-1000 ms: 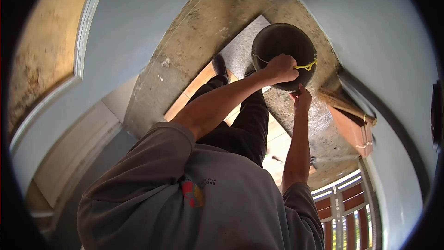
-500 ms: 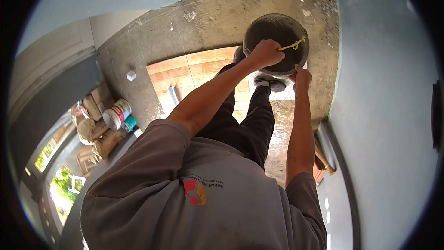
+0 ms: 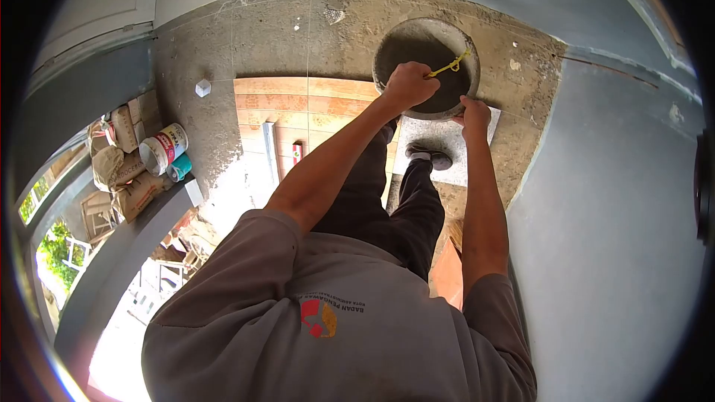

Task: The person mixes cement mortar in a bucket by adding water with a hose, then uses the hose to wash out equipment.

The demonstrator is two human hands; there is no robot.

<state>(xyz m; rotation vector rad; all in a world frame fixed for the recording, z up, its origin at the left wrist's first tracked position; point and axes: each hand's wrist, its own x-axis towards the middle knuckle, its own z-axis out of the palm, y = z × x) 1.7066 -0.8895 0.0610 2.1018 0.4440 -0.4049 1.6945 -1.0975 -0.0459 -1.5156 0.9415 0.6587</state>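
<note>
A round dark bucket [image 3: 389, 50] with a grey-coated inside is tilted so its opening faces me, in front of my feet. A knotted yellow cord [image 3: 454, 65] runs from its far right rim to my left hand [image 3: 411, 87], which is closed around the cord over the near part of the opening. My right hand [image 3: 475, 115] grips the bucket's near right rim, thumb on the edge. Just below the bucket, a speckled light grey tile [image 3: 456, 144] lies under my shoe [image 3: 439, 160]. The bucket's underside is hidden.
Wood-look tiles [image 3: 272, 98] cover part of the rough concrete floor [image 3: 205, 52], with a metal bar [image 3: 269, 150] and a small red level [image 3: 297, 152] on them. A white cube [image 3: 202, 88], paint pail [image 3: 165, 150] and sacks [image 3: 141, 193] are left. A blue-grey wall [image 3: 596, 201] stands right.
The view has turned, and the bucket and both hands appear slightly further left. More of the grey tile and the red level now show. Both hands keep their hold.
</note>
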